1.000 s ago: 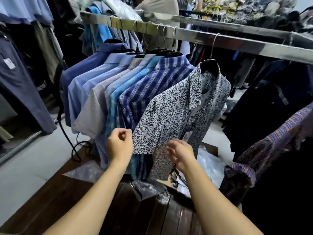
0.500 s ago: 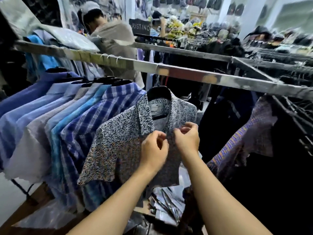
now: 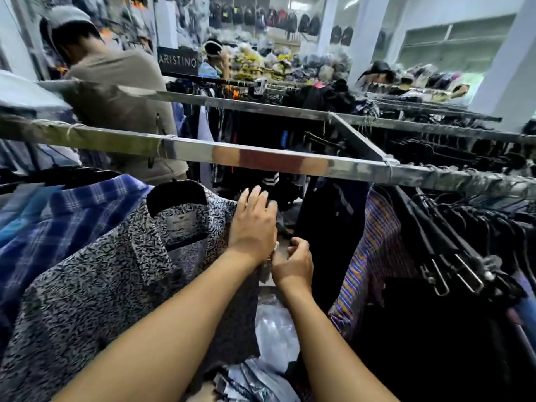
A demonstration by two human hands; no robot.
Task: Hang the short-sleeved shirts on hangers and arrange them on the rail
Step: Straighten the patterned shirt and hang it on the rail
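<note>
A black-and-white patterned short-sleeved shirt (image 3: pixel 101 271) hangs on a black hanger (image 3: pixel 177 192) under the steel rail (image 3: pixel 275 159). It is the rightmost of a row of shirts, next to a blue checked shirt (image 3: pixel 72 210). My left hand (image 3: pixel 253 224) lies on the patterned shirt's right shoulder with its fingers straight. Just below and to the right, my right hand (image 3: pixel 293 264) has curled fingers and pinches the shirt's front edge, where a small white tag shows.
A person in a beige top (image 3: pixel 116 91) stands behind the rail at the left. A purple striped shirt (image 3: pixel 371 250) and dark garments on black clip hangers (image 3: pixel 452 256) fill the right. Plastic bags (image 3: pixel 275 329) lie below. A second rail (image 3: pixel 246 104) runs behind.
Both hands rose from the shirt's hem to its chest, then my left hand let go of the front and moved up onto the right shoulder. The view tilted upward.
</note>
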